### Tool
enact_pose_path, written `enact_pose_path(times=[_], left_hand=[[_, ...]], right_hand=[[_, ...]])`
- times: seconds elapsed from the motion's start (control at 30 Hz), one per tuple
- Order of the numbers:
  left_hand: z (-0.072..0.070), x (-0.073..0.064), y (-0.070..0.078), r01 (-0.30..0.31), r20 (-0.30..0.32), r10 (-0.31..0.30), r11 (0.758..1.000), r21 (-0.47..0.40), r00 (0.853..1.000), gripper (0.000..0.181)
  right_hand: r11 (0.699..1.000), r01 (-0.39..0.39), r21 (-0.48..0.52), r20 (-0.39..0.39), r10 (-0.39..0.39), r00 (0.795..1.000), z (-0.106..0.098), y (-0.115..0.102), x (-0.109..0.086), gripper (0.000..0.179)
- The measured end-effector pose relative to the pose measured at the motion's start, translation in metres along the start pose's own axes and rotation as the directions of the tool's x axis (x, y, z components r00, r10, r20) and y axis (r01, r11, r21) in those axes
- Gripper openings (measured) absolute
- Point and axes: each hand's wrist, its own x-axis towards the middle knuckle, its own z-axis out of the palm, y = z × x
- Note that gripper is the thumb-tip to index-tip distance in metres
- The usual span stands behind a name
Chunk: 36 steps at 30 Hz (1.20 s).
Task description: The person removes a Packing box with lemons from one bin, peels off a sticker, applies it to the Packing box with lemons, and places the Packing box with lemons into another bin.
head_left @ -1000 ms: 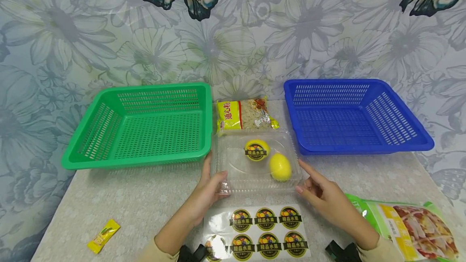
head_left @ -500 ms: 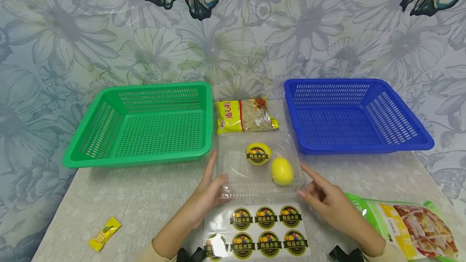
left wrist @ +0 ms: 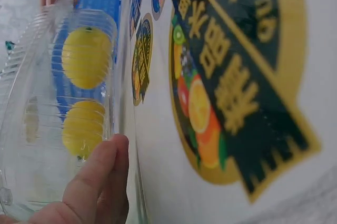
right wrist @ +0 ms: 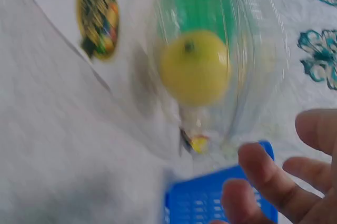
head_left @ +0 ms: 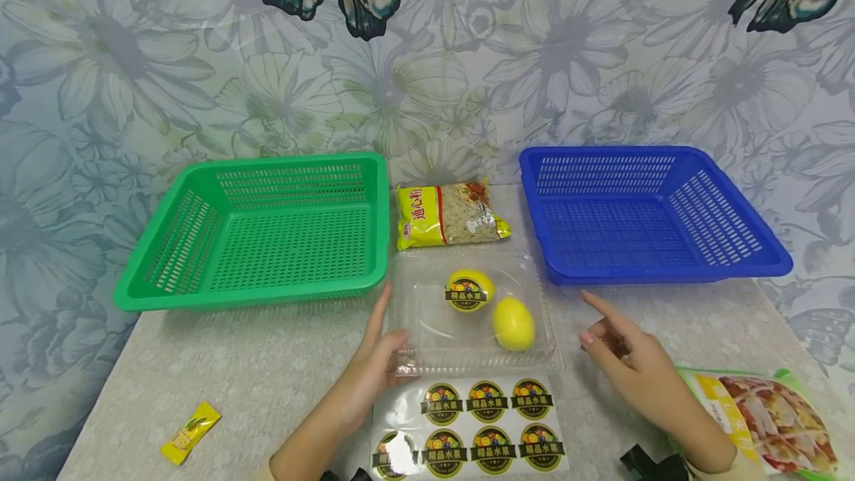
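A clear plastic clamshell box [head_left: 427, 318] stands mid-table with its lid down. Inside lie two lemons, one [head_left: 513, 324] at the right and another [left wrist: 84, 129] under a round black-and-gold fruit sticker [head_left: 467, 292] on the lid. My left hand [head_left: 367, 362] grips the box's left side, thumb at the front corner; some of its fingers are hidden. To the right of the box, my right hand [head_left: 634, 370] is apart from it, forefinger extended, other fingers loosely bent, holding nothing. In front of the box lies a sheet of round stickers [head_left: 490, 425].
Behind the box is a pasta bag [head_left: 461, 215]. A green basket [head_left: 267, 295] stands at left, a blue basket [head_left: 668, 273] at right. A small yellow packet [head_left: 191, 433] lies front left; a green-edged food bag [head_left: 768, 421] is partly behind my right arm.
The box has come slightly nearer the sticker sheet. My right hand has left the box's right side and moved rightward; my left hand stays on the box.
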Motion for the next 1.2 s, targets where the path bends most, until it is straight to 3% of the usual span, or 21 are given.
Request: enact_pose_path(times=[0.17,0.43,0.73,1.2], left_hand=[[0.000,-0.005,0.001,0.013,-0.005,-0.013,1.000,0.010,1.000,0.070],[0.004,-0.015,0.007,0.012,0.027,-0.012,1.000,-0.003,1.000,0.070],[0.005,-0.022,0.017,-0.021,0.053,0.020,1.000,0.021,0.998,0.067],[-0.001,-0.036,0.015,0.011,0.036,-0.013,0.998,0.061,0.999,0.065]], right_hand=[[0.998,-0.047,-0.036,-0.130,0.042,0.991,-0.021,0.008,0.007,0.057],[0.974,-0.195,-0.120,-0.210,0.167,0.963,-0.056,0.034,0.014,0.063],[0.926,-0.366,-0.088,-0.194,0.345,0.918,-0.086,0.063,0.022,0.076],[0.855,-0.513,0.075,-0.220,0.516,0.828,-0.105,0.090,0.035,0.101]])
